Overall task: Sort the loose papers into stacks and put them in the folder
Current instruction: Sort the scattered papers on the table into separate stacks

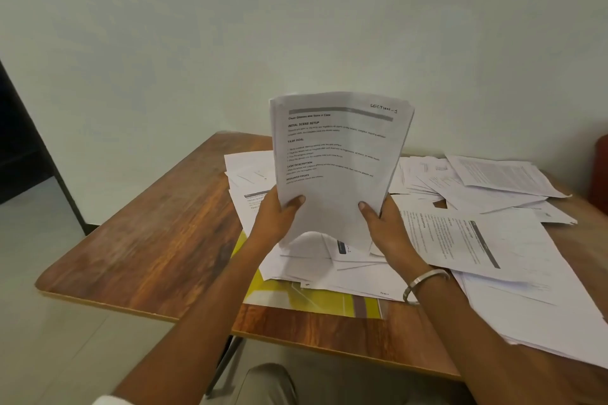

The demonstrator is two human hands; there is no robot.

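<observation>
Both hands were up off the table holding 1 bundle of printed sheets (pixel 335 168) upright, facing the camera. The left hand (pixel 274 220) gripped the bundle's lower left edge with its thumb across the front, and the right hand (pixel 386 227) pinched the lower right edge the same way, thumb on the front page and fingers hidden behind. The top page had printed headings plus "SECTION - 1" handwritten in the top right corner. The sheets fanned out a bit at the top, so they weren't squared up.

Below that, the wooden table (pixel 154 240) was a mess of loose papers (pixel 487 240), spread from the middle out to the right edge, overlapping every which way. The yellow folder (pixel 296 296) lay flat near the front edge, mostly buried under the pile, with only its lower part and left corner poking out. There was a metal bangle (pixel 424 283) on the right wrist.
</observation>
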